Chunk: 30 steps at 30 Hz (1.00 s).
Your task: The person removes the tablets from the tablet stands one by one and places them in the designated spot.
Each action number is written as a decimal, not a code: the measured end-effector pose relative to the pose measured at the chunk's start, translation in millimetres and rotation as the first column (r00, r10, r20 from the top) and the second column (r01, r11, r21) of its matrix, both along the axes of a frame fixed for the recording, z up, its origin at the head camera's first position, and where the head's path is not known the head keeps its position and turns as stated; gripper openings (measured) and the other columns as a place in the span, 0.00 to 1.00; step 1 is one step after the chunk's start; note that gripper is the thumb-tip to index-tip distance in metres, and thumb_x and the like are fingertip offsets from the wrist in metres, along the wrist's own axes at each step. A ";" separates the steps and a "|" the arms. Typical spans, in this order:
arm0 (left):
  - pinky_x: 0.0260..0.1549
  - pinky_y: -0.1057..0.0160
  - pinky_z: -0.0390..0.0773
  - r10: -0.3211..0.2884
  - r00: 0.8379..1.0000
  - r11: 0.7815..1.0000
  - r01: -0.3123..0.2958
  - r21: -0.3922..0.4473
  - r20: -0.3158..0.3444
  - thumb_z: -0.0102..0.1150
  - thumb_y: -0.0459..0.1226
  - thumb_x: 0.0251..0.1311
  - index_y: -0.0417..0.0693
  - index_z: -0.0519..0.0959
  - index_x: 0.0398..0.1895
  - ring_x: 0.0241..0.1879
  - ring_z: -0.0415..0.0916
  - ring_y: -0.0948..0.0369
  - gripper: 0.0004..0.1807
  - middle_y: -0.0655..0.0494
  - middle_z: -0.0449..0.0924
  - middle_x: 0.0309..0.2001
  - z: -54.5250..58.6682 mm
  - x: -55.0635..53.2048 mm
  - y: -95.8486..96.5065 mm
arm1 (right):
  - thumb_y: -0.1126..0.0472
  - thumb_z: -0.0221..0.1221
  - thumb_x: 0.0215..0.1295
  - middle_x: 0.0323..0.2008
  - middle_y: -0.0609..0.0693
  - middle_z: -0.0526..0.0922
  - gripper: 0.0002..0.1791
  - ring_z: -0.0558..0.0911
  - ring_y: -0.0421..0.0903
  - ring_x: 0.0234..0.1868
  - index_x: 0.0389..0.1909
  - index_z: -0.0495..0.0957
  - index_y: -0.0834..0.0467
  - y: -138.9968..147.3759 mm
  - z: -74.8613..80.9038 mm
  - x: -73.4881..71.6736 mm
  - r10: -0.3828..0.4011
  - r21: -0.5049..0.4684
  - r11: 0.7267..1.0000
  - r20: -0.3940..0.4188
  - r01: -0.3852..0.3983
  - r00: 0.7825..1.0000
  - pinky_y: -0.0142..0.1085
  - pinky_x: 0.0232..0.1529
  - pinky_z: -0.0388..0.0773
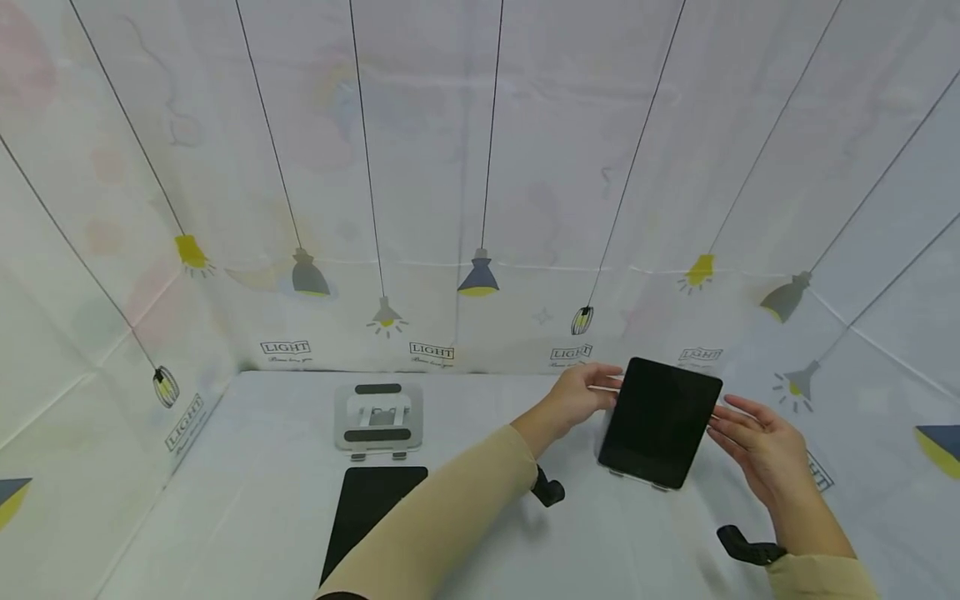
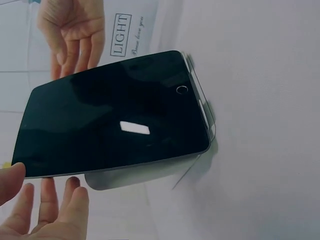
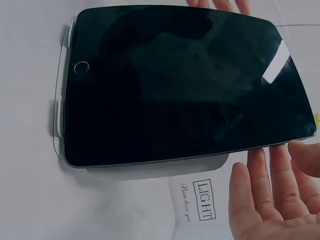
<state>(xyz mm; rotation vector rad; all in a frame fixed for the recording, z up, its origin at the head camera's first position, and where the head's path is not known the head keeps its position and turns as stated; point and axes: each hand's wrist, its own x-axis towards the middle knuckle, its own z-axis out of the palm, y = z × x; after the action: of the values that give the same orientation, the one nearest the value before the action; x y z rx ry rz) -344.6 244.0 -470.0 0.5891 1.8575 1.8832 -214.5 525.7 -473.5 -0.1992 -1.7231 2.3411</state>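
A tablet (image 1: 660,422) with a dark screen leans, tilted back, on a light-coloured stand (image 3: 160,170); its lower edge sits at the stand's front lips. My left hand (image 1: 573,396) holds the tablet's left edge near the top, thumb by the front and fingers reaching behind, as the left wrist view shows. At the opposite edge, my right hand (image 1: 761,442) holds the tablet with its thumb at the rim and fingertips partly hidden behind it. Most of the stand is hidden by the tablet.
On the left of the white table (image 1: 247,467) lies a grey folded stand (image 1: 378,417) with black pads. In front of it is a second dark tablet (image 1: 375,508), partly covered by my left sleeve. A lamp-printed sheet (image 1: 420,167) hangs behind the table.
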 end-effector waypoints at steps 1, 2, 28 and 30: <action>0.59 0.57 0.88 0.009 1.000 1.000 -0.009 -0.001 -0.003 0.64 0.22 0.67 0.52 0.83 0.67 0.54 0.88 0.59 0.28 0.54 0.89 0.57 0.3 0.1 0.1 | 0.75 0.61 0.74 0.45 0.46 0.93 0.19 0.94 0.44 0.45 0.57 0.83 0.50 -0.6 0.4 -0.1 -0.004 -0.006 1.000 0.001 0.004 1.000 0.38 0.46 0.92; 0.58 0.57 0.88 0.018 1.000 1.000 -0.018 0.000 -0.002 0.64 0.22 0.67 0.53 0.84 0.65 0.53 0.88 0.60 0.27 0.55 0.89 0.56 0.5 0.2 0.4 | 0.75 0.61 0.74 0.44 0.46 0.93 0.20 0.93 0.45 0.44 0.57 0.84 0.51 -1.1 0.7 -0.4 -0.007 -0.011 1.000 0.002 0.007 1.000 0.38 0.46 0.92; 0.50 0.52 0.92 0.116 0.993 0.993 -0.117 0.033 0.029 0.72 0.27 0.65 0.56 0.91 0.44 0.39 0.86 0.65 0.13 0.63 0.88 0.40 5.6 18.2 4.8 | 0.75 0.68 0.68 0.35 0.42 0.88 0.13 0.90 0.39 0.39 0.43 0.90 0.54 -24.9 11.2 8.4 -0.139 0.097 0.986 0.059 0.133 0.988 0.35 0.39 0.91; 0.49 0.52 0.92 0.114 0.993 0.993 -0.115 0.040 0.030 0.72 0.28 0.65 0.54 0.90 0.43 0.39 0.86 0.65 0.11 0.63 0.89 0.39 5.8 19.4 4.2 | 0.76 0.68 0.67 0.35 0.42 0.88 0.13 0.90 0.40 0.38 0.42 0.90 0.54 -26.2 11.6 9.6 -0.138 0.095 0.987 0.047 0.133 0.989 0.35 0.39 0.92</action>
<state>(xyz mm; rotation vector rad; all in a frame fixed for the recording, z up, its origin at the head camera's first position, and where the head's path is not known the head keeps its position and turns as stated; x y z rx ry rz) -325.1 248.2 -464.2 0.4770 1.8744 1.9974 -204.8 499.5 -462.0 -0.3542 -1.7773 2.1741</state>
